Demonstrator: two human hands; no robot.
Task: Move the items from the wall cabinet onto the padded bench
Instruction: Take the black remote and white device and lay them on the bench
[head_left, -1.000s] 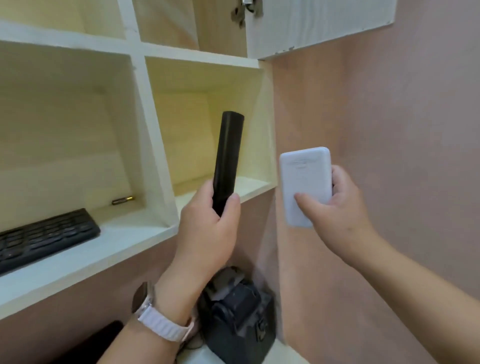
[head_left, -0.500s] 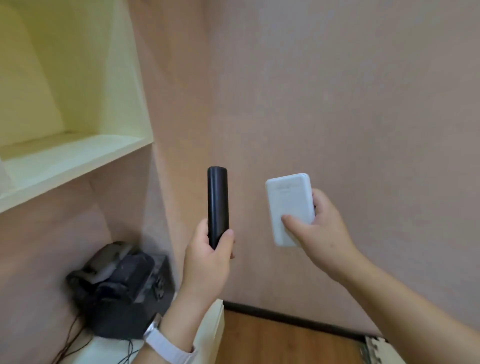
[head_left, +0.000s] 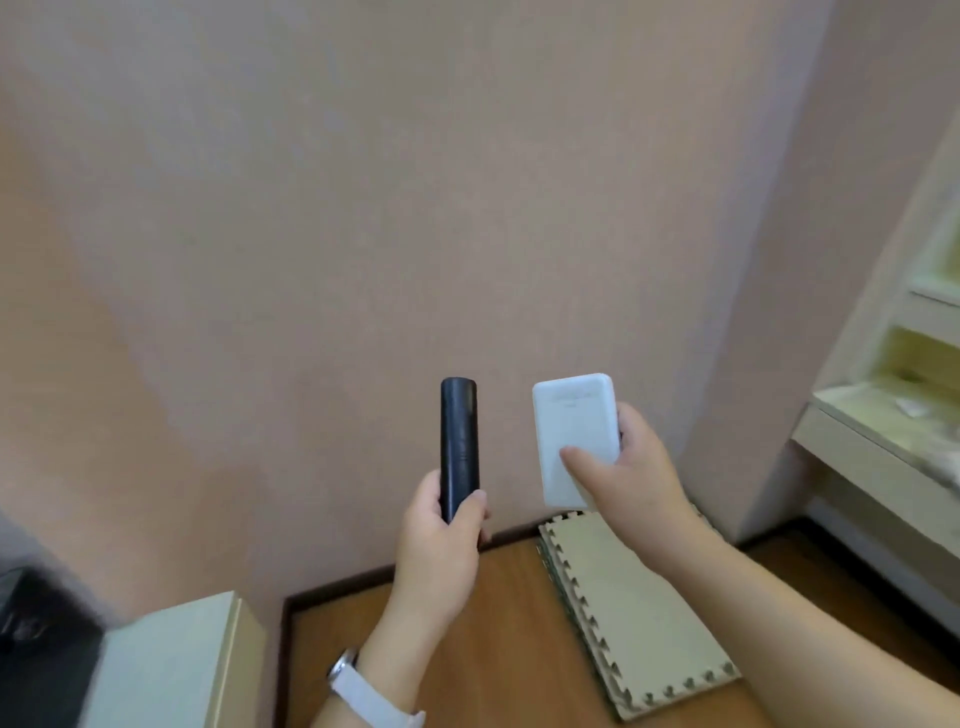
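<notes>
My left hand (head_left: 441, 545) grips the lower end of a long black remote-like bar (head_left: 458, 441), held upright in front of a pink wall. To its right, my right hand (head_left: 631, 478) holds a white power bank (head_left: 574, 426) upright, thumb across its face. The wall cabinet is out of view. A padded bench does not show in this view.
A stack of beige interlocking foam mats (head_left: 634, 608) lies on the wooden floor below my hands. A pale cabinet top (head_left: 166, 665) sits at the lower left with a dark device (head_left: 31, 623) beside it. Pale shelving (head_left: 893, 405) juts out at the right.
The view has swung right, away from the wall cabinet; its shelves and the dark device have slid out to the left. Both hands still hold their items. Foam mats and right-hand shelving came into view.
</notes>
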